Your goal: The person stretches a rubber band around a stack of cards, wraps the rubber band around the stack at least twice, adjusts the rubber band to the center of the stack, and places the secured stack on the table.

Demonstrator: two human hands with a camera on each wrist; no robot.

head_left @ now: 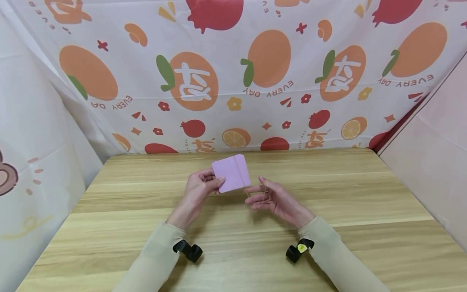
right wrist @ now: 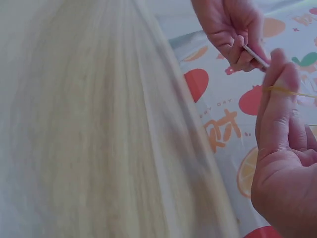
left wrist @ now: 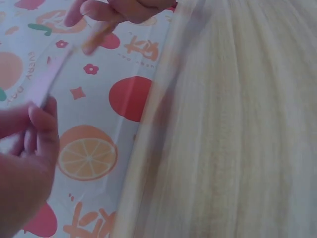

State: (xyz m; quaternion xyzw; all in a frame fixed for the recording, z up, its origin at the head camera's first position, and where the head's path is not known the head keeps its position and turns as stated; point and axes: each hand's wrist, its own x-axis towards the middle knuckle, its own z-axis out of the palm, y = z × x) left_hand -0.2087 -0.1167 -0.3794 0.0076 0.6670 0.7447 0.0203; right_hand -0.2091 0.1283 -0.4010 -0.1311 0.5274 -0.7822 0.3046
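My left hand (head_left: 198, 187) pinches a thin pink square card (head_left: 229, 175) with rounded corners, the thumb lying on its near face. A line runs down the card's right part; whether this is a fold or a second overlapping piece, I cannot tell. To the right, my right hand (head_left: 278, 201) has its fingers extended and spread toward the card's lower right corner. A thin yellow rubber band (right wrist: 283, 89) is looped round the right fingers and stretched. In the left wrist view the card (left wrist: 49, 77) appears blurred and nearly edge-on.
Both hands are above a light wood-grain table (head_left: 233, 251). A white cloth printed with fruit (head_left: 233, 81) hangs behind the far edge. Pale cloth walls stand at the left (head_left: 36, 121) and right (head_left: 434, 154). Each wrist wears a black camera strap.
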